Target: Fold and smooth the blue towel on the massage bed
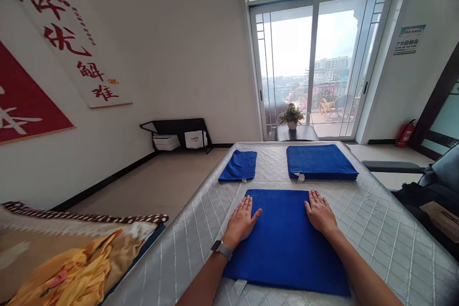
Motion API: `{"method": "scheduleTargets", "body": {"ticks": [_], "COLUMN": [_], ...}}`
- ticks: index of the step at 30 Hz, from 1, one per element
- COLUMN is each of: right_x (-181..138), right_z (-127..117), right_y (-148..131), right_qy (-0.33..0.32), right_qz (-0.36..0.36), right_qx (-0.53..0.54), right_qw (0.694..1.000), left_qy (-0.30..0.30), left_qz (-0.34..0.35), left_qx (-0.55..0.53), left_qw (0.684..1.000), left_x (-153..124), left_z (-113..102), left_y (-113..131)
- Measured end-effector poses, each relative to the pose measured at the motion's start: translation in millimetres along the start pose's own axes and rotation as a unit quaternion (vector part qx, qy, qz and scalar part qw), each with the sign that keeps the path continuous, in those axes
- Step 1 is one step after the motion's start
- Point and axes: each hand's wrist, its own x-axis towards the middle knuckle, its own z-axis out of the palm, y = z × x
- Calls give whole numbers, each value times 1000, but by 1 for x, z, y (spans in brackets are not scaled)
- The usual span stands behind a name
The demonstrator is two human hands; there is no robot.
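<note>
A folded blue towel [283, 239] lies flat on the grey quilted table [387, 229] right in front of me. My left hand [242, 221] rests palm down on the towel's left edge, fingers together, a watch on the wrist. My right hand [320, 212] lies flat on the towel's upper right part. Neither hand grips anything. Farther back sit a small folded blue towel [239, 165] on the left and a stack of folded blue towels [320, 161] on the right.
A patterned yellow and brown cloth [71, 253] hangs at the lower left. A dark chair [430, 186] stands to the right of the table. Beyond the far edge are a small table with a potted plant [292, 117] and glass balcony doors [315, 67].
</note>
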Motion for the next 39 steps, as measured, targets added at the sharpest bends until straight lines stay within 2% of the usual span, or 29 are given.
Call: {"method": "scheduleTargets", "body": {"ticks": [3, 5, 7, 10, 12, 14, 16, 18, 20, 23, 33, 39], "right_x": [-1, -1, -1, -1, -2, -3, -4, -4, -2, 0, -1, -1], "right_z": [0, 0, 0, -1, 0, 2, 4, 5, 6, 4, -1, -2], "right_y": [0, 0, -1, 0, 2, 5, 8, 10, 10, 6, 1, 1], "right_qy": [3, 3, 4, 8, 9, 9, 9, 8, 7, 5, 0, 0], "right_qz": [0, -2, -3, -6, -15, -27, -40, -45, -38, -18, -3, -10], "right_qx": [15, 19, 19, 16, 12, 2, -8, -11, -4, 11, 24, 11], "right_qw": [1000, 1000, 1000, 1000, 1000, 1000, 999, 999, 999, 1000, 1000, 1000], "left_qy": [12, 32, 41, 11, -3, -6, -12, -20, -23, -21, -44, -27], "left_qz": [-30, -21, 31, 152, 207, 229, 229, 213, 195, 165, 78, 33], "left_qx": [35, 49, 39, -13, -45, -70, -97, -124, -136, -123, -52, -26], "left_qw": [999, 998, 998, 988, 977, 971, 968, 969, 971, 978, 995, 999], "left_x": [0, 2, 6, 19, 32, 46, 59, 67, 70, 70, 59, 52], "left_z": [-12, -21, -29, -34, -29, -19, -6, 6, 14, 18, 7, 3], "left_y": [13, 32, 62, 118, 155, 186, 206, 213, 209, 186, 101, 47]}}
